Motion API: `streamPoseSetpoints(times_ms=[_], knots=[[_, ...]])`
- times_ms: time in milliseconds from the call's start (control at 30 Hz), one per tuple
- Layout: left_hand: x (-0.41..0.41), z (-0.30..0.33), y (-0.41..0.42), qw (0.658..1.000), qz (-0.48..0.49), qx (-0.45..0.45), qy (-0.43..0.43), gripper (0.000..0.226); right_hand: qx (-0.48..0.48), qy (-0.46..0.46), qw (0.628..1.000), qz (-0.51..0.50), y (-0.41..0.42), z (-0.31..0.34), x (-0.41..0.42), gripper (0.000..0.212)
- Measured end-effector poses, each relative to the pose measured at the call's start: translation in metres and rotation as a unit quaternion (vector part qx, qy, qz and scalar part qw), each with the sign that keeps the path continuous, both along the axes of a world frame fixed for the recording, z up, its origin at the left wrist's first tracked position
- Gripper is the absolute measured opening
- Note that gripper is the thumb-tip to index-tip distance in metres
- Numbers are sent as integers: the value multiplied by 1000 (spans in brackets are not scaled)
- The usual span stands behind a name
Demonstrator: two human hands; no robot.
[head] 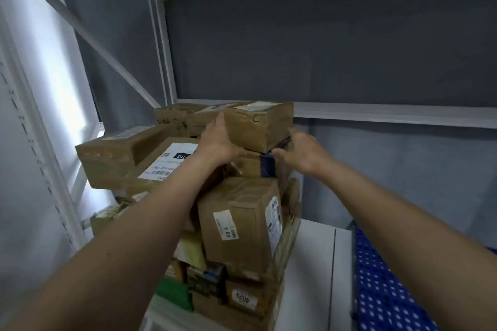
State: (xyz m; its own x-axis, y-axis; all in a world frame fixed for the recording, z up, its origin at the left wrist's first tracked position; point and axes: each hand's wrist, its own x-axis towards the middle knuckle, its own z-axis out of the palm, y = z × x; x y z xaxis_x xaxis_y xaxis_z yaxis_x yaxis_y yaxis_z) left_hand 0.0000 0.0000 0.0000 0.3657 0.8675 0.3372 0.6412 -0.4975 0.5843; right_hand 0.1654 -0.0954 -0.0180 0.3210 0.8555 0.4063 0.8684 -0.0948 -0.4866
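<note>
Presses the left hand (217,142) flat, fingers straight, against the left face of a small brown cardboard box (259,125) with a white label on top. Holds the right hand (304,152) at its near right corner, thumb touching a strip of dark blue tape (267,165) on the carton beneath (246,165). Faces a tall stack of brown cardboard parcels (236,226) on a white metal shelf (314,263), with a blue white-dotted surface (382,290) near right.
</note>
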Motion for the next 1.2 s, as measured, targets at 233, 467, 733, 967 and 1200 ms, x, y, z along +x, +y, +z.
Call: streamPoseSetpoints(times_ms=[233,467,733,967,1200], knots=[[4,7,28,990,-42,-105,-87,116,5,104,994,-28,38,2,-17,70],[8,9,37,981,-96,-97,-141,105,32,176,984,-25,47,4,-24,64],[20,25,4,962,-171,-66,-201,88,110,240,964,-12,14,9,-11,67],[75,20,-58,938,-234,-99,-234,80,152,207,963,-84,-58,17,38,59],[146,-32,-111,935,-252,-151,-200,65,125,184,963,-154,-128,-19,91,33]])
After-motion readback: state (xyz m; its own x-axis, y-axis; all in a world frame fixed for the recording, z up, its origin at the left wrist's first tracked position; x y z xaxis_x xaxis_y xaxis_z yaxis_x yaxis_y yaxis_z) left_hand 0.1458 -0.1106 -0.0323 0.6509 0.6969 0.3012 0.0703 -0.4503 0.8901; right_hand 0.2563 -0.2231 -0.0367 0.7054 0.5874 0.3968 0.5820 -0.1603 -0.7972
